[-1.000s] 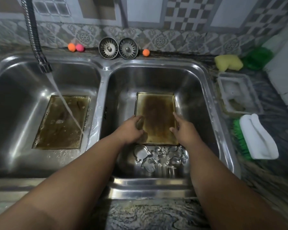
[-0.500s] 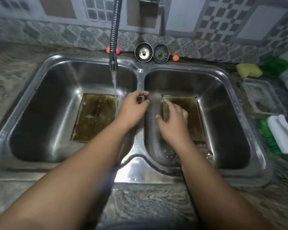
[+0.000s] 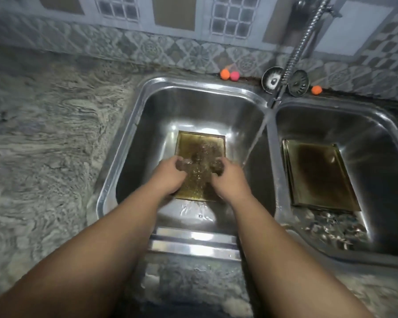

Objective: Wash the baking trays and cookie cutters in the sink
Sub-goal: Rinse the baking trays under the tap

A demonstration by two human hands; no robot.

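A brown-stained baking tray (image 3: pixel 200 143) lies on the floor of the left basin (image 3: pixel 133 125), full of murky water. My left hand (image 3: pixel 170 177) and right hand (image 3: pixel 230 180) are at its left and right rims, fingers curled over the edges and dipped in the water. A second stained tray (image 3: pixel 319 175) lies in the right basin (image 3: pixel 377 115), with several metal cookie cutters (image 3: pixel 331 228) heaped in front of it. Water (image 3: pixel 255 138) runs from the flexible tap hose (image 3: pixel 301 47) into the left basin, just right of my right hand.
Two sink strainers (image 3: pixel 272 79) lean against the tiled wall behind the divider, with small orange and pink balls (image 3: pixel 225 74) beside them. A marbled stone countertop (image 3: pixel 44 134) stretches to the left of the sink.
My hands left the right basin's tray, crossed the divider and now hold the tray in the left basin. The view has swung left, and the tap now pours near the divider.
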